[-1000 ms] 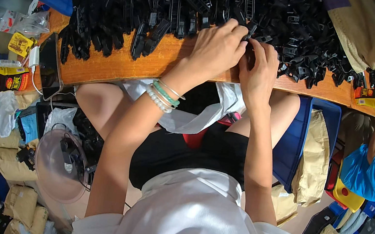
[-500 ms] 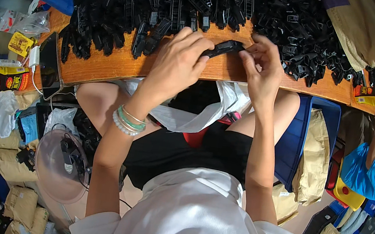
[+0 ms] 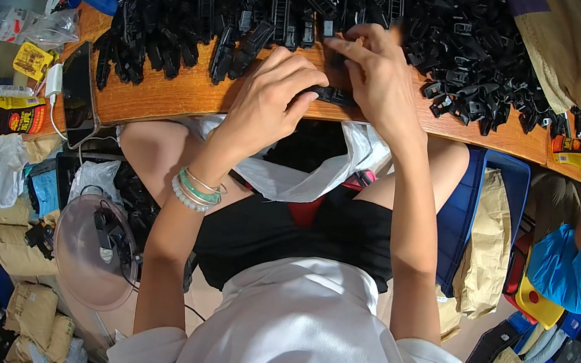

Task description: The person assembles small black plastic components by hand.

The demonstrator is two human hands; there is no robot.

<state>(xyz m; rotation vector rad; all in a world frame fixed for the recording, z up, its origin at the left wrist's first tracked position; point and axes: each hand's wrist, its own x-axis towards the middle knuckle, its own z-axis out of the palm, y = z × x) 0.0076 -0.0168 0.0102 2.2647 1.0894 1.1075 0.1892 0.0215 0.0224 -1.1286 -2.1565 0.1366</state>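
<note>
Head view: left hand (image 3: 270,95) curled, gripping black part (image 3: 334,96); right hand (image 3: 388,83) palm-down, fingers pointing leftward, grip unclear.

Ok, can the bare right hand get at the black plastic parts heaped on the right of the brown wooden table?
Likely yes: the right hand is close beside that heap of black parts, and nothing visible blocks the way.

Lettering around the brown wooden counter (image 3: 159,96)

Left of the counter, bold red characters stand on a yellow-and-black-labelled plastic bottle (image 3: 15,119); dark print marks a flat yellow square card (image 3: 34,60). At the counter's right end, a smaller-looking yellow-and-black-labelled bottle (image 3: 575,151) carries lettering too small to read.
</note>
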